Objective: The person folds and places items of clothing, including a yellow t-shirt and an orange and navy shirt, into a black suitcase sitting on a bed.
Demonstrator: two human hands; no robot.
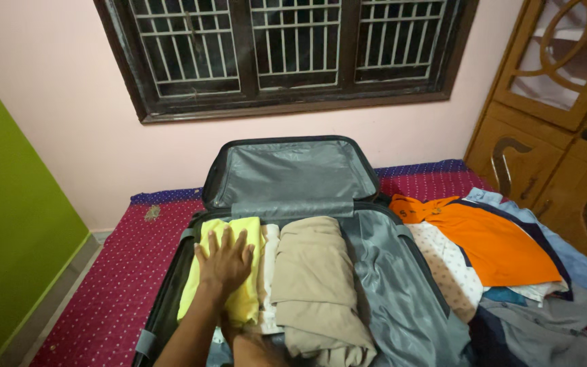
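Folded yellow cotton garment [229, 272], lying in the left part of the open black soft-sided suitcase [171, 292], against its left wall. Left hand [225, 261] pressed flat on top of this garment, fingers spread, palm down, grasping nothing. Right hand hidden below the left forearm near the bottom edge; only the forearm showing, so grip impossible to tell.

Just right of the yellow garment, a thin folded white cloth [270, 272], touching it. Right of that again, a folded beige fabric bundle [314, 285], filling the middle of the suitcase. Further right, inside the same case, loose grey lining fabric [388, 285]. Behind the yellow garment, the raised suitcase lid [290, 170] with grey inner lining, leaning toward the pink wall [56, 102].

Under the suitcase, a maroon dotted bedspread [117, 278]. Right of the suitcase, a heap of clothes on the bed: an orange shirt [490, 241] on top, a white patterned cloth [450, 265] beside it, pale blue fabric [579, 261] beyond. Above the lid, a dark barred window [287, 47]. Far right, a brown wooden cupboard [545, 149]. Far left, a green wall [8, 224].
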